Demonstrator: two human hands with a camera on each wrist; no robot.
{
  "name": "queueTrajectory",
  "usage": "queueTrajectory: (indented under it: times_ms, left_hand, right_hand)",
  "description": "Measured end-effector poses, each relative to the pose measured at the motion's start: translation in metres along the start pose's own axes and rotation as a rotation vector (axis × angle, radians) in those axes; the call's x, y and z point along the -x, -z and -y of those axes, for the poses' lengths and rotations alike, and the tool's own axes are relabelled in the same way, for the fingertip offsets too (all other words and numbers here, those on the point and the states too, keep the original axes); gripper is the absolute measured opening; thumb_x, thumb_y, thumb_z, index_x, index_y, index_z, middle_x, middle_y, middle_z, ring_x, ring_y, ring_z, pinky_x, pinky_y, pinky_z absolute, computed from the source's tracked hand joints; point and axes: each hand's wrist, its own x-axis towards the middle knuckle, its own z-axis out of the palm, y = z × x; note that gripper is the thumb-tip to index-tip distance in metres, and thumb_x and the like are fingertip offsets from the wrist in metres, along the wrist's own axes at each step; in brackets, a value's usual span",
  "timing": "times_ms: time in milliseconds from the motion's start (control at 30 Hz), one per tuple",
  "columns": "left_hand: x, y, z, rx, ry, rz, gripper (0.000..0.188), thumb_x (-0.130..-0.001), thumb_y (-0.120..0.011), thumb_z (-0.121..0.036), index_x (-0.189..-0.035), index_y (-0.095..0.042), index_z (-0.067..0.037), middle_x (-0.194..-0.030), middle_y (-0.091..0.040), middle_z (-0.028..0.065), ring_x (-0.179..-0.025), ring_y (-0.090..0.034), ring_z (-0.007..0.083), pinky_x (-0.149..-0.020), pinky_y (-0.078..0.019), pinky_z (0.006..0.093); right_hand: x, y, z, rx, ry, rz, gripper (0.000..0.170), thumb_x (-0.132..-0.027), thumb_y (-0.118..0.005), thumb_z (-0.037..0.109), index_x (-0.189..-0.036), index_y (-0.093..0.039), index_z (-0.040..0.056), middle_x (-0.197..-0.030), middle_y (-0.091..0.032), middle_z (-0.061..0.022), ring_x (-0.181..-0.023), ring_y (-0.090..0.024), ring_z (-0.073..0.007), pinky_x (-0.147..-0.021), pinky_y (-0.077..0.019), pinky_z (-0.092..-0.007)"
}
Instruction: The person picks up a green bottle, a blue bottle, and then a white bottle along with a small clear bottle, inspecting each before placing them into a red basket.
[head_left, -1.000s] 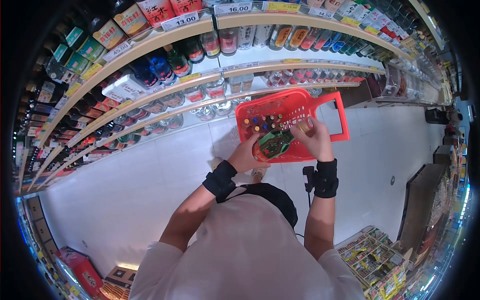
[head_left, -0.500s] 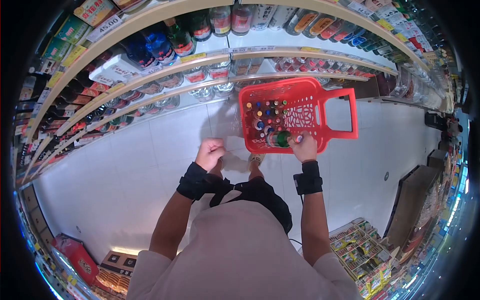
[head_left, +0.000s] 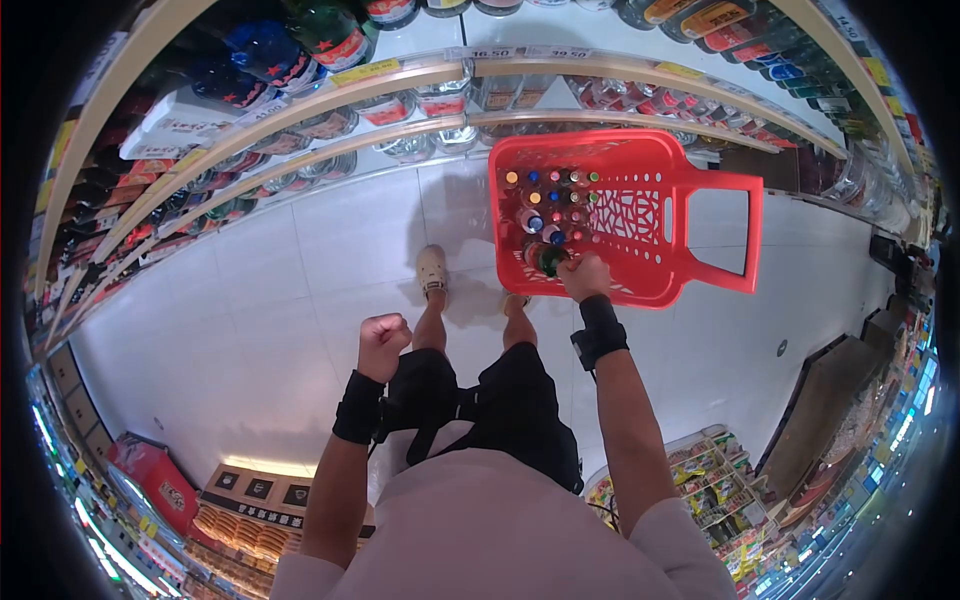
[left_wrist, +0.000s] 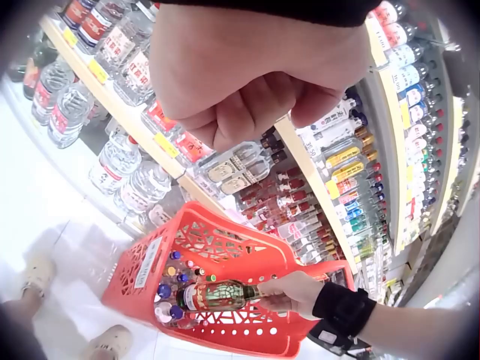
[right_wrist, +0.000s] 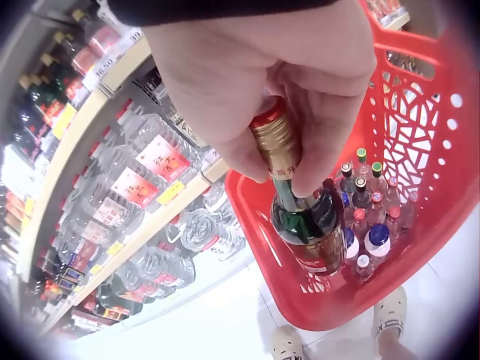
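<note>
In a shop aisle with a pale tiled floor (head_left: 330,250), we see bottle-lined shelves (head_left: 560,67) and, beside them, a red shopping basket (head_left: 640,150) with small capped bottles (right_wrist: 379,238) standing in it. The right hand (head_left: 587,275) pinches a green glass bottle (right_wrist: 306,231) between its fingers by the gold neck, inside the basket beside those bottles; whether its base touches down, we cannot tell. The left hand (head_left: 382,345), fingers curled into a fist, hangs outside the basket.

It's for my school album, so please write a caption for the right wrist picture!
The right hand holds a green bottle by its neck; other bottles stand in the red basket.
</note>
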Motion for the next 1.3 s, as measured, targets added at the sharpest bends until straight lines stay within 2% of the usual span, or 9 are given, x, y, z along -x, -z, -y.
queueTrajectory:
  times_ms: [200, 500, 700, 800, 900, 1000, 1100, 1133, 1300]
  left_hand:
    - [-0.002, -0.012, 0.011, 0.1, 0.146, -0.012, 0.034, -0.078, -0.052, 0.005, -0.057, -0.029, -0.007, -0.058, -0.028, -0.0082, -0.057, -0.026, 0.0021, -0.05, -0.0208, 0.023]
    - [-0.024, -0.025, 0.049, 0.144, 0.208, -0.03, 0.037, -0.078, -0.05, 0.008, -0.059, -0.024, -0.009, -0.059, -0.03, -0.0068, -0.057, -0.025, 0.0033, -0.05, -0.0201, 0.0231]
    - [-0.041, -0.027, 0.067, 0.158, 0.205, -0.09, 0.037, -0.078, -0.051, 0.008, -0.059, -0.023, -0.009, -0.059, -0.031, -0.0061, -0.057, -0.025, 0.0039, -0.051, -0.0201, 0.023]
    - [-0.048, -0.027, 0.076, 0.201, 0.205, -0.131, 0.037, -0.077, -0.051, 0.008, -0.059, -0.024, -0.009, -0.059, -0.031, -0.0058, -0.059, -0.026, 0.0043, -0.051, -0.0209, 0.0231]
    - [-0.052, -0.025, 0.085, 0.204, 0.221, -0.139, 0.039, -0.08, -0.053, 0.007, -0.06, -0.025, -0.009, -0.06, -0.031, -0.0055, -0.059, -0.026, 0.005, -0.052, -0.0205, 0.0235]
    - [-0.054, -0.021, 0.091, 0.16, 0.282, -0.092, 0.037, -0.082, -0.056, 0.006, -0.06, -0.03, -0.008, -0.063, -0.041, -0.0019, -0.059, -0.034, 0.0059, -0.053, -0.027, 0.0228]
    - [-0.062, -0.029, 0.087, 0.156, 0.297, -0.102, 0.031, -0.081, -0.051, 0.005, -0.06, -0.034, -0.008, -0.068, -0.051, 0.007, -0.062, -0.047, 0.0132, -0.056, -0.0395, 0.0269]
    - [-0.062, -0.024, 0.094, 0.169, 0.25, -0.052, 0.022, -0.085, -0.052, 0.001, -0.066, -0.041, -0.006, -0.079, -0.06, 0.0138, -0.074, -0.057, 0.0191, -0.07, -0.0476, 0.0318]
    - [-0.07, -0.026, 0.098, 0.203, 0.29, -0.066, 0.017, -0.09, -0.054, -0.005, -0.074, -0.051, -0.003, -0.09, -0.062, 0.0112, -0.086, -0.057, 0.0164, -0.077, -0.0434, 0.0292]
  right_hand:
    - [-0.036, -0.053, -0.005, 0.085, -0.064, 0.091, 0.041, -0.073, -0.068, 0.035, -0.092, -0.062, -0.0014, -0.086, -0.068, -0.0236, -0.085, -0.066, -0.04, -0.077, -0.0535, -0.048]
    - [-0.087, -0.118, -0.007, 0.007, -0.128, 0.11, 0.037, -0.076, -0.066, 0.036, -0.084, -0.06, 0.0002, -0.08, -0.068, -0.0193, -0.081, -0.067, -0.0387, -0.074, -0.0532, -0.048]
    - [-0.13, -0.17, -0.021, 0.048, -0.03, 0.058, 0.033, -0.078, -0.063, 0.028, -0.089, -0.06, -0.0031, -0.082, -0.067, -0.0256, -0.08, -0.066, -0.0418, -0.074, -0.0547, -0.049]
    - [-0.148, -0.192, -0.023, 0.043, -0.037, 0.032, 0.032, -0.076, -0.067, 0.031, -0.082, -0.061, -0.0004, -0.079, -0.067, -0.0201, -0.079, -0.067, -0.0387, -0.073, -0.0536, -0.0478]
    - [-0.168, -0.214, -0.027, 0.073, -0.004, 0.042, 0.031, -0.076, -0.065, 0.031, -0.08, -0.063, 0.0003, -0.081, -0.067, -0.0208, -0.079, -0.067, -0.0383, -0.073, -0.0537, -0.0472]
    - [-0.189, -0.229, -0.026, 0.105, -0.01, 0.074, 0.03, -0.077, -0.063, 0.03, -0.083, -0.065, 0.0008, -0.086, -0.067, -0.0227, -0.081, -0.067, -0.0383, -0.074, -0.0539, -0.0464]
    - [-0.202, -0.231, -0.017, 0.099, -0.023, 0.148, 0.035, -0.078, -0.063, 0.028, -0.095, -0.061, -0.0027, -0.094, -0.066, -0.0263, -0.091, -0.065, -0.041, -0.081, -0.0527, -0.0488]
    - [-0.207, -0.236, -0.017, 0.116, -0.041, 0.167, 0.035, -0.078, -0.063, 0.028, -0.096, -0.06, -0.0027, -0.095, -0.066, -0.0265, -0.092, -0.065, -0.0408, -0.082, -0.0525, -0.0484]
    - [-0.239, -0.277, -0.028, 0.066, -0.073, 0.123, 0.037, -0.079, -0.06, 0.031, -0.095, -0.065, -0.0014, -0.094, -0.066, -0.0272, -0.093, -0.065, -0.0403, -0.084, -0.0517, -0.0481]
